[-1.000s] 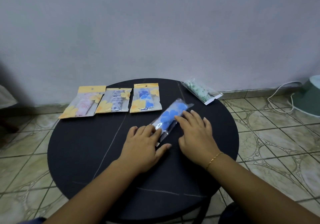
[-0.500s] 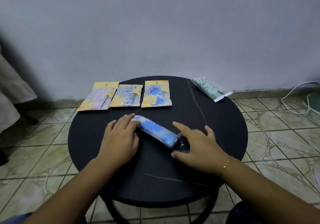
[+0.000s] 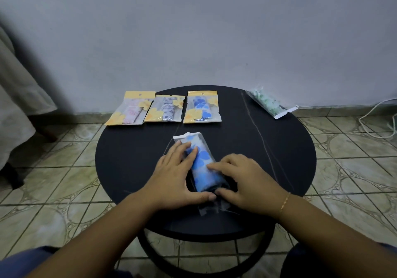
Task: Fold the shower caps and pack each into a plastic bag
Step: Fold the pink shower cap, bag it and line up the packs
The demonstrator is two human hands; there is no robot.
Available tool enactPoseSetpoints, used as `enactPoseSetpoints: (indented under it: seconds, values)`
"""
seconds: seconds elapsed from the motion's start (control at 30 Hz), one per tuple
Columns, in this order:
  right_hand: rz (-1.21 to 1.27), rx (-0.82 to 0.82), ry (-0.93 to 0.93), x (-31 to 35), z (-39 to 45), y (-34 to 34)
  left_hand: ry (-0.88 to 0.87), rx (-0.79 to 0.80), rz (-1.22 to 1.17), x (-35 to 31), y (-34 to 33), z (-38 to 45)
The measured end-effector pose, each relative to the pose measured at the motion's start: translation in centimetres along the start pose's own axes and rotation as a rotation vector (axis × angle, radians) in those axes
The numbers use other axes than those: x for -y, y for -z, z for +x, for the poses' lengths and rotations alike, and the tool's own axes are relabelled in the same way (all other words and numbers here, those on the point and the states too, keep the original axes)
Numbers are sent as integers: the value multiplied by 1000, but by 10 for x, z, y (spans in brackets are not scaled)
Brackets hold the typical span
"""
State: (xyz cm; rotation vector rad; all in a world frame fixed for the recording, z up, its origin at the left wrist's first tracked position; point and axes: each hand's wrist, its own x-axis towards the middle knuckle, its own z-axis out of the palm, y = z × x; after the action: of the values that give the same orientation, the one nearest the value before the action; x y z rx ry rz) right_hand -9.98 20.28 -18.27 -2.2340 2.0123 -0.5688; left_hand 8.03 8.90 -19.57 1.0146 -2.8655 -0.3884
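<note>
Here, both grips lie spread flat: left hand point(image 3: 174, 174) and right hand point(image 3: 247, 181) press the bagged blue cap point(image 3: 200, 166) mid-desk point(image 3: 129, 159), dark bare surface at 3 and 9 o'clock.

I note a white shower cap with blue petal print point(image 3: 203, 166) in clear plastic; round black table point(image 3: 133, 161); three yellow-flowered packets point(image 3: 163, 109); green-speckled bagged cap point(image 3: 267, 104).

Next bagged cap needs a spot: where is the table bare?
Bare: the table right of the right hand, below the green pack; also left of the left hand. Crowded: the three yellow packs at the back edge.
</note>
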Motion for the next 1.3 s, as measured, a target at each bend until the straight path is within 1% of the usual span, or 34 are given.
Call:
enactPoseSetpoints:
  seconds: [0.07, 0.23, 0.33, 0.43, 0.5, 0.53, 0.6, 0.63, 0.67, 0.73, 0.77, 0.83, 0.9, 1.0, 1.1, 1.2, 1.3]
  values:
    - [-53, -85, 51, 3, 0, -6, -52, 7, 17, 0, -1, 1]
    - [-154, -233, 40, 12, 2, -17, -138, -2, 11, 2, -3, 3]
    - [-179, -279, 4, 16, 3, -21, -157, 14, 11, 0, 0, 4]
    - [-160, -274, -35, 18, 5, -23, -153, 18, 21, 0, 0, 5]
    - [-104, -227, -40, 16, 7, -20, -139, 6, 23, 2, -2, 5]
    - [-44, -169, -49, 14, 8, -15, -135, -7, 17, 3, -2, 4]
    - [154, -14, -87, 8, 5, -3, -144, -33, -7, 4, -2, 2]
    - [243, 19, -94, 5, 2, 2, -151, -50, -33, 5, -1, 0]
    - [315, 6, -98, 2, -1, 7, -158, -71, -72, 6, 0, -3]
    - [407, -73, -106, -6, -8, 12, -164, -137, -180, 8, 2, -9]
    - [400, -101, -108, -9, -13, 12, -168, -190, -228, 10, 3, -12]
    - [255, -137, -63, -17, -22, 9, -215, -343, -242, 14, 4, -20]
    - [68, -174, 12, -24, -31, 2, -316, -508, -132, 19, 2, -28]
    - [-6, -216, 40, -26, -41, -6, -438, -636, 5, 23, -4, -36]
    - [-14, -240, 50, -23, -43, -9, -461, -670, 56, 20, -6, -40]
    - [-1, -235, 76, -14, -39, -12, -477, -652, 81, 16, -5, -41]
    - [-20, -269, 158, -6, -33, -19, -512, -616, 85, 12, -5, -40]
